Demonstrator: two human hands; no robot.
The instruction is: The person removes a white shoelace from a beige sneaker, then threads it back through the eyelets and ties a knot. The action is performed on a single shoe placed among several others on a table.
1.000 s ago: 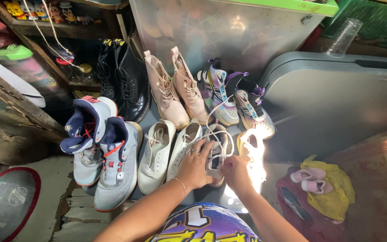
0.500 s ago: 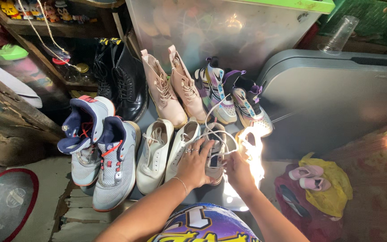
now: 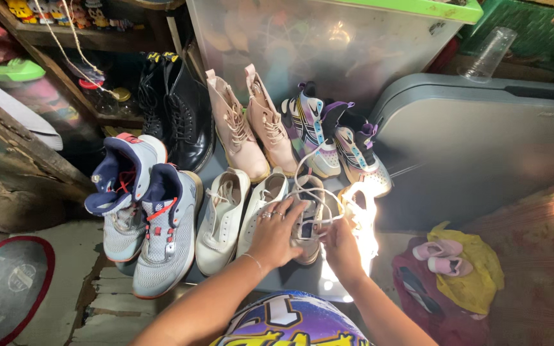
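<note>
Head view. Both hands on a pale shoe (image 3: 308,221) in the front row on the floor, between a cream pair (image 3: 238,214) and a sunlit shoe (image 3: 361,214). Long axis runs away from the person, toe far. Left hand (image 3: 276,236) fingers clamped on its side; right hand (image 3: 340,247) fingers pinching white laces (image 3: 309,176), looped upward.
</note>
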